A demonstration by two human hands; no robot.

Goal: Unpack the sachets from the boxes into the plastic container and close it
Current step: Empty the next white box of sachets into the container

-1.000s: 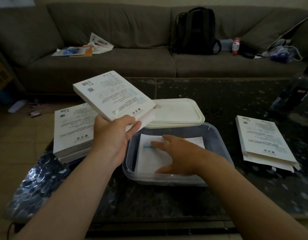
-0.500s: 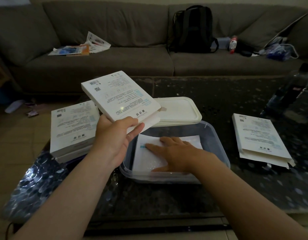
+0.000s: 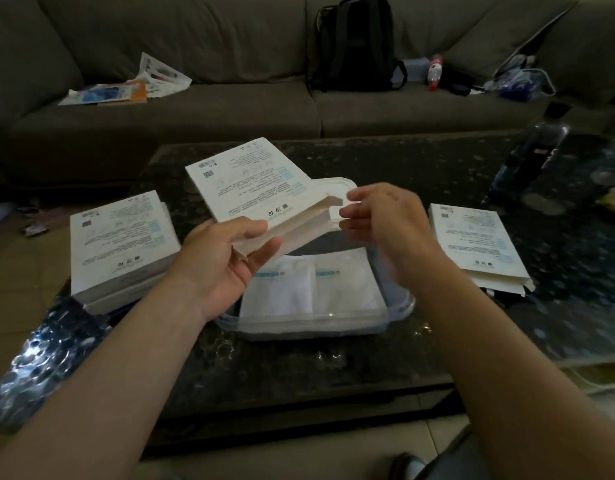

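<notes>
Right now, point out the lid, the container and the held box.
lid (image 3: 333,188): head view, bare top surface.
container (image 3: 316,329): head view, near clear wall.
held box (image 3: 250,188): head view, printed top face.

Both bare forearms reach in from the lower corners and angle toward each other. The left hand (image 3: 226,268) is turned palm up, thumb pressed on top of a white box (image 3: 254,188) and fingers curled under its near edge. The right hand (image 3: 378,216), at about the same height and slightly blurred, pinches the box's open end flap between thumb and fingertips (image 3: 359,195).
</notes>
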